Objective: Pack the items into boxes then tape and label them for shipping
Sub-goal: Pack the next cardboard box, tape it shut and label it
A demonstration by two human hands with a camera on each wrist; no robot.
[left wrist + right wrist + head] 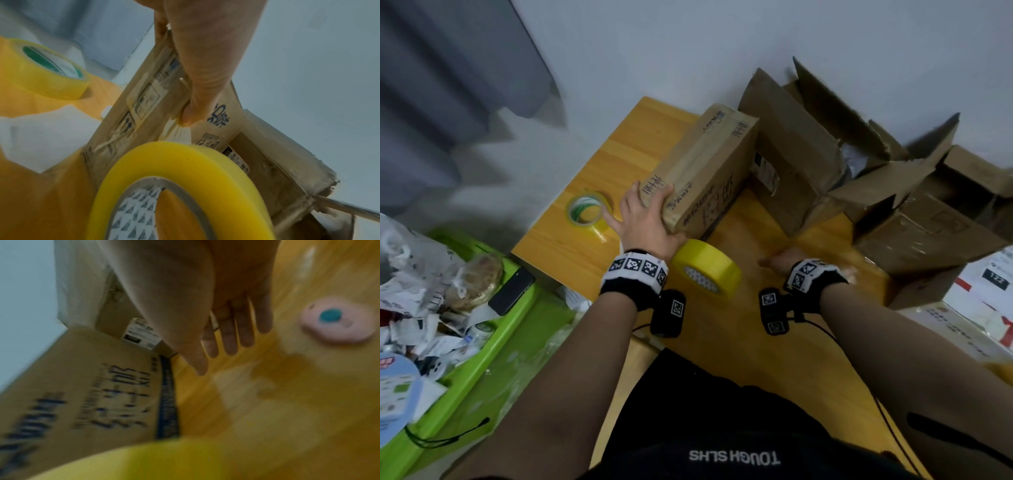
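Near the worktop's left edge, our left hand (645, 219) grips the closed box (705, 171) to steady it, while our right hand (236, 324), fingers spread and empty, reaches across the worktop (739, 329) beside the yellow tape roll (707, 269).

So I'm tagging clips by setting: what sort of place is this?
Probably a home or small-shop packing desk: cardboard boxes piled on a wooden table, a yellow tape roll, a green bin of scraps.
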